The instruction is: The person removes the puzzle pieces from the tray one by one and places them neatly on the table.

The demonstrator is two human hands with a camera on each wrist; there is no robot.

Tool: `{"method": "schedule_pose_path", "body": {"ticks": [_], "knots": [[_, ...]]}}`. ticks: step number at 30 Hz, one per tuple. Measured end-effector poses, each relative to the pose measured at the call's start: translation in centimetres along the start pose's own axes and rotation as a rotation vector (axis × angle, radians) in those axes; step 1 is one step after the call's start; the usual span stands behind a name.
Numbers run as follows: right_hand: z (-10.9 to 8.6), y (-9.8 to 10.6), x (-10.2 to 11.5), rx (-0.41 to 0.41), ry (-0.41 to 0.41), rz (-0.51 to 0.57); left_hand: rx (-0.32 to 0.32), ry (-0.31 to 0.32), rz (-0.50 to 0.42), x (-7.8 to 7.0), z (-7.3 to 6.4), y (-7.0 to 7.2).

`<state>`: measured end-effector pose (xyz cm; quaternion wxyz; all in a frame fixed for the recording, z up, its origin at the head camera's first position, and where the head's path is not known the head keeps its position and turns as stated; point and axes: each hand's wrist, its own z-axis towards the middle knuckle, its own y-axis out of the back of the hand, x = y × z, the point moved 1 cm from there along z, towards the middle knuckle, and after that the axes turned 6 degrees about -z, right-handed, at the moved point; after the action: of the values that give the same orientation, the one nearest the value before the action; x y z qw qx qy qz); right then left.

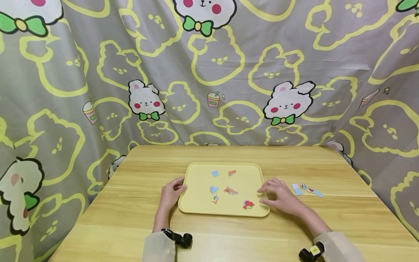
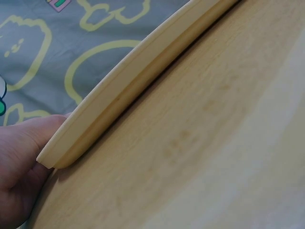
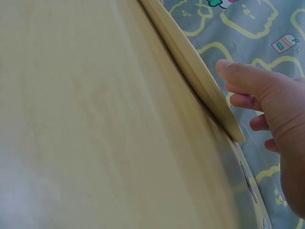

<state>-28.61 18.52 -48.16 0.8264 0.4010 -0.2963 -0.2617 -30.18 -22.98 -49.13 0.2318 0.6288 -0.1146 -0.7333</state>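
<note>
A pale yellow tray (image 1: 199, 209) lies on the wooden table with several small picture pieces, shaped like puzzle pieces, scattered in it. Its left rim is held by my left hand (image 1: 171, 193), the thumb over the edge and the fingers along the outside. My right hand (image 1: 281, 195) is at the right rim, fingers loosely bent and thumb apart from them, nothing between. Nearest to it inside the tray is a red piece (image 1: 248, 205). An orange piece (image 1: 231, 190) lies mid-tray, beside a blue piece (image 1: 214, 190) and a yellowish one (image 1: 214, 199) close together.
On the table right of the tray, behind my right hand, lie more pieces, among them a pink-and-blue piece (image 1: 297, 189) and a long multicoloured group (image 1: 311, 190). A patterned grey curtain (image 1: 222, 120) hangs at the table's far edge and along both sides.
</note>
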Motion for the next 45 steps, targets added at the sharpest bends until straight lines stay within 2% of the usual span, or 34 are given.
{"method": "schedule_pose_path", "body": {"ticks": [16,25,35,45], "knots": [[0.8,-0.7,1.4,0.057,0.051,-0.035,0.001,0.009,-0.013,0.1,0.0,0.0],[1.3,-1.2,1.9,0.117,0.073,-0.051,-0.004,-0.019,-0.013,0.1,-0.1,-0.1],[1.4,-1.3,2.2,0.083,0.124,-0.069,0.005,-0.021,-0.017,0.1,0.0,-0.1],[1.5,-1.5,2.5,0.136,0.121,-0.035,-0.001,-0.019,-0.013,0.1,0.1,0.0]]}}
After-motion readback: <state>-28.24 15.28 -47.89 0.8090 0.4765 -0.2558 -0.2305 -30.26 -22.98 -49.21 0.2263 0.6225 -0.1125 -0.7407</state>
